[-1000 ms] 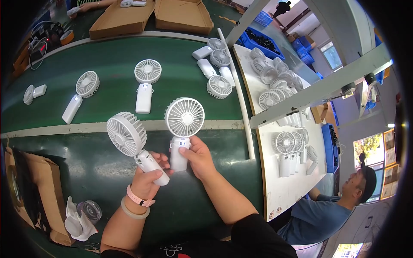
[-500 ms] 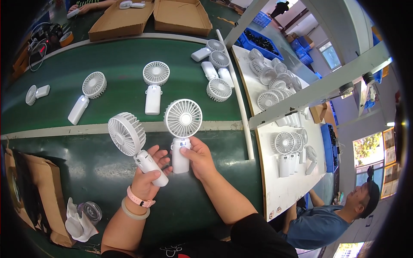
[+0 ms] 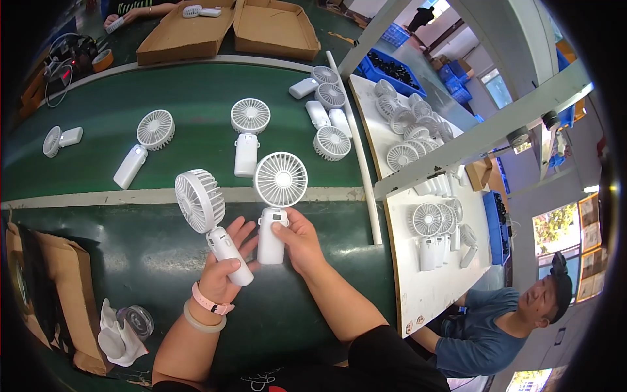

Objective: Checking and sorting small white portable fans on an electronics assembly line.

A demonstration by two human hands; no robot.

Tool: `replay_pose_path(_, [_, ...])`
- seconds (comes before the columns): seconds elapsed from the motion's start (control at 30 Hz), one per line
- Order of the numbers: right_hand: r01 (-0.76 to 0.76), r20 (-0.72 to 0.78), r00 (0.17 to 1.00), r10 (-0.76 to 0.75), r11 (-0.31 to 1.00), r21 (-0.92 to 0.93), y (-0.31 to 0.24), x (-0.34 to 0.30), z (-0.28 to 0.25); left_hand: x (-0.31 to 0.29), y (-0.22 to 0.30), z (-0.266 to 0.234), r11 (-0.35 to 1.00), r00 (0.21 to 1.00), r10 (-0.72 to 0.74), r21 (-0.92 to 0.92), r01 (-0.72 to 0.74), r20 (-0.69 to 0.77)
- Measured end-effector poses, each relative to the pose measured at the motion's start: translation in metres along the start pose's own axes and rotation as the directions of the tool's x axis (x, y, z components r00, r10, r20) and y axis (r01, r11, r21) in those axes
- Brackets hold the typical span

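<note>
My left hand (image 3: 221,271) is closed round the handle of a white handheld fan (image 3: 200,201), its thumb across the front and its other fingers partly spread behind. The fan leans to the left, its round head seen at an angle. Beside it, my right hand (image 3: 302,240) grips a second white handheld fan (image 3: 281,179) upright, thumb near the small dark display at the top of the handle. Both are held above the near green surface, close together. Beyond them, three more white handheld fans (image 3: 246,155) lie spaced out on the green belt (image 3: 196,160).
Several fans (image 3: 331,143) cluster at the belt's right end, beside a white rail (image 3: 356,140). More stand on a white table (image 3: 418,287), crossed by a metal frame (image 3: 483,134). A co-worker (image 3: 486,330) is at right. Cardboard boxes (image 3: 277,29) lie beyond the belt.
The spaced fans on the belt have shifted to the right. The blue-lit display of the right-hand fan now looks dark. My hands hardly moved; the co-worker at right has turned and moved lower.
</note>
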State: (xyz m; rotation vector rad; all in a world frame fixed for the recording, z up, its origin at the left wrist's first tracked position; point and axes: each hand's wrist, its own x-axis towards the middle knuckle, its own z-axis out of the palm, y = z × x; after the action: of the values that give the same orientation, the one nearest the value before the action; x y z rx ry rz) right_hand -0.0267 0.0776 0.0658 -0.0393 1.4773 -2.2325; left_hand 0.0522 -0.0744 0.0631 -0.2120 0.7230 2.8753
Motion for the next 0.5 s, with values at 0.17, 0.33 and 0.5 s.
replay_pose_path(0.17, [0.199,0.067,0.980,-0.188,0.917,-0.344,0.019,-0.002,0.000,0.001,-0.001,-0.005,0.999,0.995,-0.050,0.015,0.049,0.084])
replay_pose_path(0.33, [0.525,0.381,0.850,-0.363,0.640,-0.561,0.005,-0.005,0.000,0.007,-0.008,-0.010,0.996,0.993,-0.031,-0.083,0.040,0.111])
replay_pose_path(0.5, [0.384,0.192,0.909,-0.370,0.561,-0.734,-0.015,0.020,-0.001,0.003,-0.007,-0.018,0.989,0.998,-0.011,-0.143,0.020,0.064])
